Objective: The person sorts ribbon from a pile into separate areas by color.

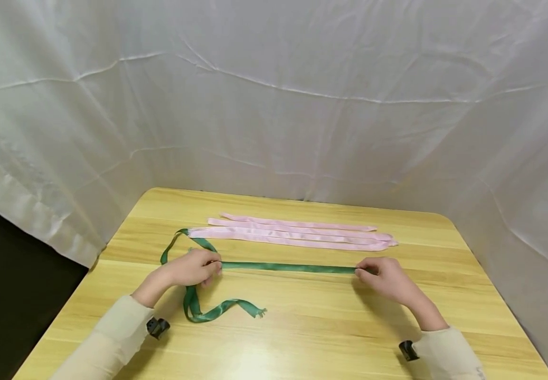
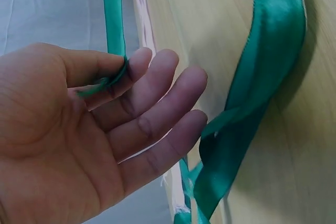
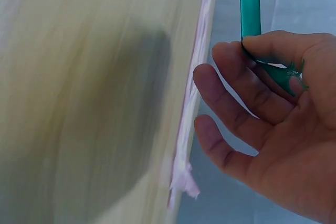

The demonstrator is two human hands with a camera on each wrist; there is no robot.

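Observation:
A green satin ribbon point(image 1: 283, 267) runs straight between the two hands above the table. My left hand point(image 1: 193, 268) pinches one end between thumb and index finger, its other fingers loosely bent. The right hand point(image 1: 385, 279) pinches the other end the same way, with a frayed tip point(image 3: 294, 72) sticking out behind the thumb. Around the left hand, more green ribbon point(image 1: 212, 312) lies loosely curled on the table, one frayed end pointing right. In the left wrist view this loose ribbon point(image 2: 273, 51) passes beside the fingertips.
Several pink ribbons point(image 1: 298, 237) lie side by side across the table behind the hands. The wooden table point(image 1: 312, 338) is enclosed at the back and sides by a pale curtain point(image 1: 274, 121). A dark area point(image 1: 8, 285) lies beyond the table's left edge.

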